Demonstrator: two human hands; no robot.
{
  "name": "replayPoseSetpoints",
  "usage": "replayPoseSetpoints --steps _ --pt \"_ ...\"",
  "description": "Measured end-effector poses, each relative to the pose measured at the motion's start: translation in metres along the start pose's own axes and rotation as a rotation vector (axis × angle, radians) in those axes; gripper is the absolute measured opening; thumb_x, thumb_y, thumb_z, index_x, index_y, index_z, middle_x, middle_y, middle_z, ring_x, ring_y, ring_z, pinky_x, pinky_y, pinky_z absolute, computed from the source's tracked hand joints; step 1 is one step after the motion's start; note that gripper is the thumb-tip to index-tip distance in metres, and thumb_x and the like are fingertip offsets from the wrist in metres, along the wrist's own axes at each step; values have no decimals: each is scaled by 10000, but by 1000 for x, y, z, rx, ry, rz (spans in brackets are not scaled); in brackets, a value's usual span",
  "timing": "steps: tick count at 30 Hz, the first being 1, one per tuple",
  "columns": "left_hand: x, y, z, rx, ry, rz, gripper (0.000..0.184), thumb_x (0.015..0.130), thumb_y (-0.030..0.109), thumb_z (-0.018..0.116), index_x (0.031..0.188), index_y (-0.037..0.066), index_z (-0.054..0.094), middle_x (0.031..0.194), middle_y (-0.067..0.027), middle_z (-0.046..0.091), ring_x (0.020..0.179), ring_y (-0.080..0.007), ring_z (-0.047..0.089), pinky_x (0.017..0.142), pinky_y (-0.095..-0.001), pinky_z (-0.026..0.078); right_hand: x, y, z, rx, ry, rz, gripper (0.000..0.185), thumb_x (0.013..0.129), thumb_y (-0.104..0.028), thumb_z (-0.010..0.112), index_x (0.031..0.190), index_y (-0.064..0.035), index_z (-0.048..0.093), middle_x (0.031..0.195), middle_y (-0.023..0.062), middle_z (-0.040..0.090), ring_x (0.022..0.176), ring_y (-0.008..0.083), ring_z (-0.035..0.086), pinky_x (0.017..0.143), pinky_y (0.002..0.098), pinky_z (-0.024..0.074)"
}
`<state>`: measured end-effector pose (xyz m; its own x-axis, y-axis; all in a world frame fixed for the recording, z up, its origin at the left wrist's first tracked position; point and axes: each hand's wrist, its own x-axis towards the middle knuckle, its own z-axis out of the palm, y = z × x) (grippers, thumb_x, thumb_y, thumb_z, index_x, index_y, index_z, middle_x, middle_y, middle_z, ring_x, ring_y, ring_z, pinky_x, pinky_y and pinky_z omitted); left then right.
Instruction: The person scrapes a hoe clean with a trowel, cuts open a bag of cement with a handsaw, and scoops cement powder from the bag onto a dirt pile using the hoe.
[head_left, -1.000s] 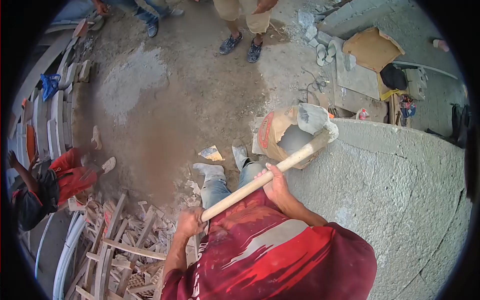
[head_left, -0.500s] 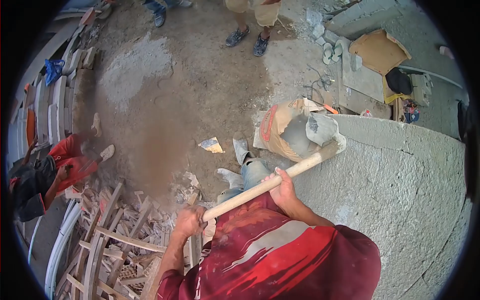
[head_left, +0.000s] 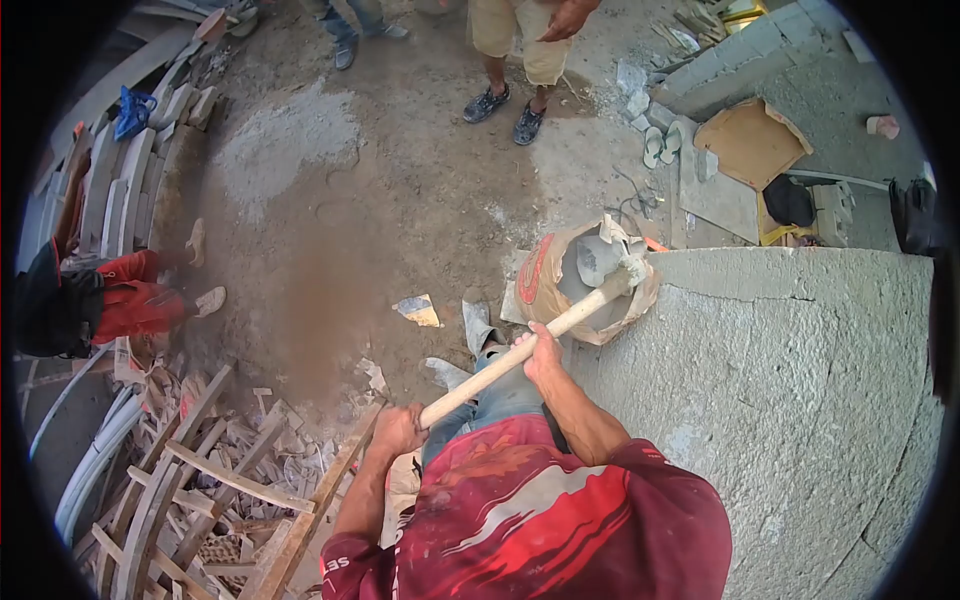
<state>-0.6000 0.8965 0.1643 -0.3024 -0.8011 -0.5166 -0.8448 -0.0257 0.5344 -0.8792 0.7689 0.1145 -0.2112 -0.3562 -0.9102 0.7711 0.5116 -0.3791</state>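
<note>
A shovel with a pale wooden handle (head_left: 485, 375) runs slantwise in front of me. My left hand (head_left: 400, 430) is closed around its lower-left end. My right hand (head_left: 542, 353) grips the handle higher up, nearer the blade. The grey-coated shovel blade (head_left: 598, 260) is inside the mouth of an open brown paper bag (head_left: 540, 292). Grey powder (head_left: 572, 285) shows within the bag, partly hidden by the blade and handle. The bag stands on the ground beyond my right hand, against the edge of a rough concrete slab (head_left: 750, 400).
Broken timber strips and rubble (head_left: 230, 480) lie at lower left. A person in red shorts (head_left: 140, 300) is on the left; another in tan shorts (head_left: 520, 40) stands ahead. Grey powder (head_left: 290, 140) is spread on the ground. Slippers (head_left: 662, 145) and cardboard (head_left: 755, 140) are at upper right.
The shovel blade has moved left and slightly up, from the bag's right rim into its mouth. Both hands shift with the handle. The person on the left has changed posture.
</note>
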Motion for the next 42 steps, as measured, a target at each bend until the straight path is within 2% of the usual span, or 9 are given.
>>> replayPoseSetpoints --steps 11,17,19,23,26,30,32,35,42 --pt "75 -12 163 -165 -201 -150 329 674 197 661 939 76 508 863 -173 619 858 -349 592 756 -439 454 117 20 -40 -267 324 -434 222 747 -100 625 841 -19 442 577 65 468 395 161 451 348 286 398" --pt "27 37 185 -269 -198 -216 337 681 229 636 947 61 517 827 -193 627 790 -368 605 710 -445 476 107 22 -68 -707 401 -546 297 757 -152 611 881 61 444 679 169 582 531 245 605 441 350 478" --pt "22 54 166 -243 -179 -219 350 677 232 638 956 55 525 814 -198 625 782 -364 607 706 -440 479 128 14 -82 -1257 597 -869 385 757 -209 622 920 89 441 740 226 603 632 312 630 563 374 506" --pt "28 69 128 -225 -181 -256 398 688 310 637 956 35 531 817 -215 620 792 -376 604 713 -445 474 142 -33 -57 -781 418 -635 392 761 -199 623 959 68 415 752 206 582 567 285 604 487 360 505" --pt "27 70 121 -248 -240 -263 579 740 547 582 949 8 555 837 -250 614 823 -392 599 732 -440 468 172 -22 -66 -916 504 -697 419 752 -191 634 992 72 413 807 243 596 632 326 630 509 360 514" --pt "4 100 115 -412 -364 -324 602 721 551 598 960 -1 564 864 -265 611 853 -388 599 753 -429 463 120 -41 -59 -1073 496 -590 407 757 -175 619 1001 84 422 845 261 599 716 344 636 598 379 523" --pt "-5 110 109 -379 -361 -347 606 717 552 600 962 -1 564 866 -267 610 855 -385 600 753 -427 463 94 -40 -55 -1150 477 -521 492 755 -207 612 1070 98 388 996 297 573 950 379 584 828 406 467" --pt "-4 118 93 -414 -361 -405 621 712 561 600 943 -14 562 851 -263 612 842 -373 606 742 -417 464 95 -50 -35 -1196 483 -361 473 751 -181 599 1078 97 401 1019 291 569 965 374 581 835 405 464" --pt "-25 162 44 -413 -425 -438 685 705 613 580 933 -33 561 808 -252 610 832 -361 605 738 -405 460 98 -47 -59 -1218 448 -485 334 688 -111 595 944 103 589 909 263 619 879 338 626 740 379 498"
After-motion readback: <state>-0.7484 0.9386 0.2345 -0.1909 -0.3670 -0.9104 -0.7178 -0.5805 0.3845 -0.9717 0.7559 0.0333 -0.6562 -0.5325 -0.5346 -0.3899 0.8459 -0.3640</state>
